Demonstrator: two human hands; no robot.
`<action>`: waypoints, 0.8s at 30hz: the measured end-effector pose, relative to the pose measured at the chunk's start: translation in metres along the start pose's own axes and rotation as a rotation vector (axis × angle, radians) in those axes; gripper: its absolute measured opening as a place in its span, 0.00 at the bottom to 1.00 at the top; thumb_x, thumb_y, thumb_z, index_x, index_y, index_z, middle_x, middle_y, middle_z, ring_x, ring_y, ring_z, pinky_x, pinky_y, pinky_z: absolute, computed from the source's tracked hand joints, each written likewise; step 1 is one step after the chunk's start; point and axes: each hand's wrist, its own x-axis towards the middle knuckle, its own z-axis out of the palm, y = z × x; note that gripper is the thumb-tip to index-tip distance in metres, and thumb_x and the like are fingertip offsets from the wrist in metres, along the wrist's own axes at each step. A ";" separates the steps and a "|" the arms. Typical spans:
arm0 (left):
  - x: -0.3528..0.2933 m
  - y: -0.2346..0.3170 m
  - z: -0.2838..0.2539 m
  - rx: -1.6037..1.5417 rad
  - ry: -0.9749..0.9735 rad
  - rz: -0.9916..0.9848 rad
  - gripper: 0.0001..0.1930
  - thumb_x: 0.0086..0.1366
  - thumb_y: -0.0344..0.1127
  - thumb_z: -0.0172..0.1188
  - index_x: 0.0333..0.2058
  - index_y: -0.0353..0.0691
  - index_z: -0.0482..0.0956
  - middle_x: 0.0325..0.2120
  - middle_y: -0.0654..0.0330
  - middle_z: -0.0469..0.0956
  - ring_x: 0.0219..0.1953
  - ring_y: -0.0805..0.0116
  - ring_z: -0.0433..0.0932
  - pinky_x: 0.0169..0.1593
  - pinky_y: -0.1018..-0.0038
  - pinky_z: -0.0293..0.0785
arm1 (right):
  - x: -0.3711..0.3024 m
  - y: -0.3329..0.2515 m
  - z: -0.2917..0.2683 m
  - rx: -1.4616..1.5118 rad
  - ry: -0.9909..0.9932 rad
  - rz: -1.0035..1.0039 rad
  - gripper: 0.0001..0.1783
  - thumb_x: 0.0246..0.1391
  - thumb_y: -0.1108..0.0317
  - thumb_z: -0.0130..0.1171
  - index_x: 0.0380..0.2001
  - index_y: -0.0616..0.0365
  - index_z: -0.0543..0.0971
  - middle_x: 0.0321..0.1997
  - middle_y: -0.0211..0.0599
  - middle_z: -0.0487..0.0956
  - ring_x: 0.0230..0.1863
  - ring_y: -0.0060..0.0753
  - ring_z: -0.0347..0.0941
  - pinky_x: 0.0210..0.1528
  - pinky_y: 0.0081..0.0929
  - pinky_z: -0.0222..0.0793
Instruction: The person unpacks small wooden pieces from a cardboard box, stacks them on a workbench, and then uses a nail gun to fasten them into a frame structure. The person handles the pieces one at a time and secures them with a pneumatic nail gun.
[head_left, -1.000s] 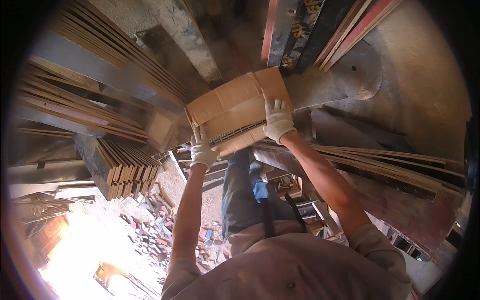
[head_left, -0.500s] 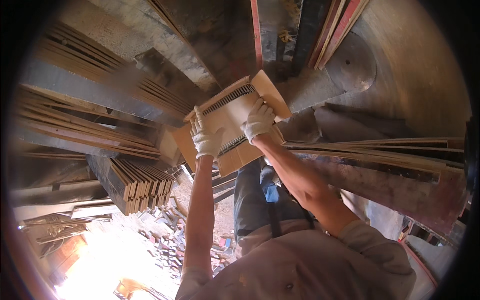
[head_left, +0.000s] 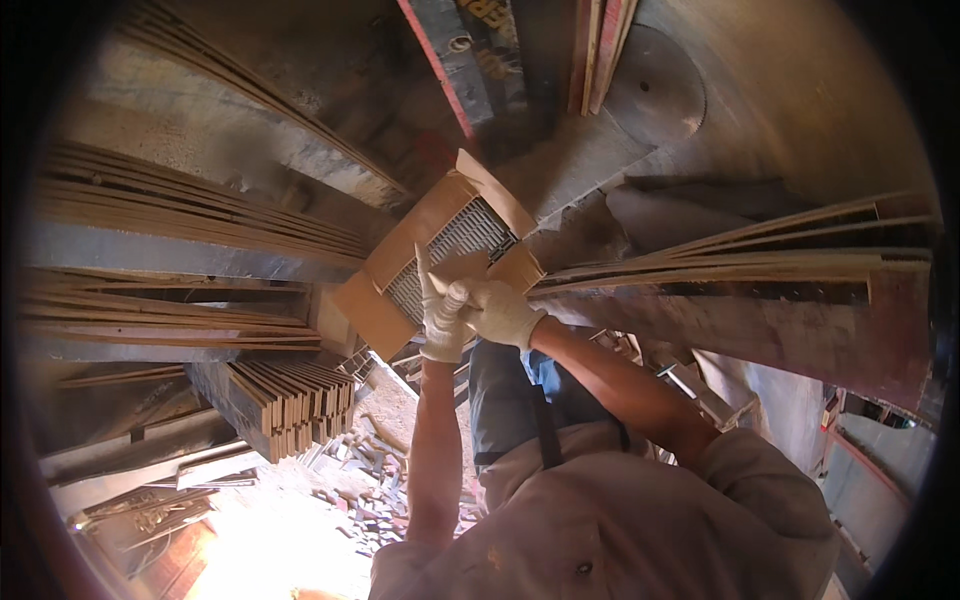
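Observation:
An open cardboard box (head_left: 420, 225) sits in the middle of the view, flaps folded out. Inside it shows a pack of thin pale pieces (head_left: 455, 242) standing on edge. Both my hands wear light work gloves. My left hand (head_left: 438, 322) grips the box's near edge, one finger stretched up over the pale pieces. My right hand (head_left: 503, 312) lies right beside it, closed on the near flap (head_left: 518, 270). The two hands touch each other.
A stack of short wooden boards (head_left: 295, 392) stands at the left. Long planks (head_left: 180, 215) lie above it, and more long boards (head_left: 760, 265) run out to the right. A round grey disc (head_left: 655, 95) is at the top. Rubble and scraps (head_left: 365, 480) cover the ground below.
The box was shut and held by both hands on its sides. Its flaps now stand open, the contents show, and both hands have come together at its near edge.

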 end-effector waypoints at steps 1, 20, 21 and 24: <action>-0.005 -0.003 0.000 -0.059 -0.026 -0.036 0.67 0.52 0.53 0.81 0.77 0.45 0.39 0.63 0.48 0.71 0.55 0.59 0.78 0.58 0.62 0.78 | -0.001 -0.004 0.005 -0.004 0.079 -0.060 0.12 0.60 0.61 0.55 0.38 0.58 0.77 0.34 0.55 0.83 0.36 0.64 0.80 0.39 0.59 0.73; -0.114 -0.009 -0.026 -0.372 0.733 0.025 0.21 0.74 0.57 0.55 0.41 0.42 0.76 0.35 0.60 0.75 0.39 0.63 0.75 0.45 0.65 0.75 | -0.074 -0.040 0.026 0.008 0.003 -0.098 0.20 0.66 0.55 0.57 0.50 0.60 0.75 0.44 0.52 0.81 0.45 0.55 0.79 0.43 0.50 0.74; -0.132 -0.002 -0.064 0.101 0.887 -0.057 0.22 0.72 0.57 0.57 0.44 0.42 0.74 0.35 0.58 0.75 0.40 0.62 0.75 0.46 0.63 0.75 | -0.066 -0.038 0.023 -0.026 0.109 -0.168 0.19 0.65 0.56 0.57 0.50 0.60 0.75 0.43 0.52 0.81 0.44 0.55 0.78 0.43 0.51 0.74; -0.186 0.011 -0.134 1.165 0.961 -0.241 0.34 0.64 0.58 0.61 0.60 0.40 0.67 0.51 0.46 0.74 0.58 0.50 0.69 0.63 0.51 0.64 | -0.007 -0.008 0.003 -0.224 0.302 -0.280 0.19 0.63 0.65 0.60 0.55 0.61 0.76 0.45 0.53 0.82 0.45 0.58 0.80 0.50 0.48 0.76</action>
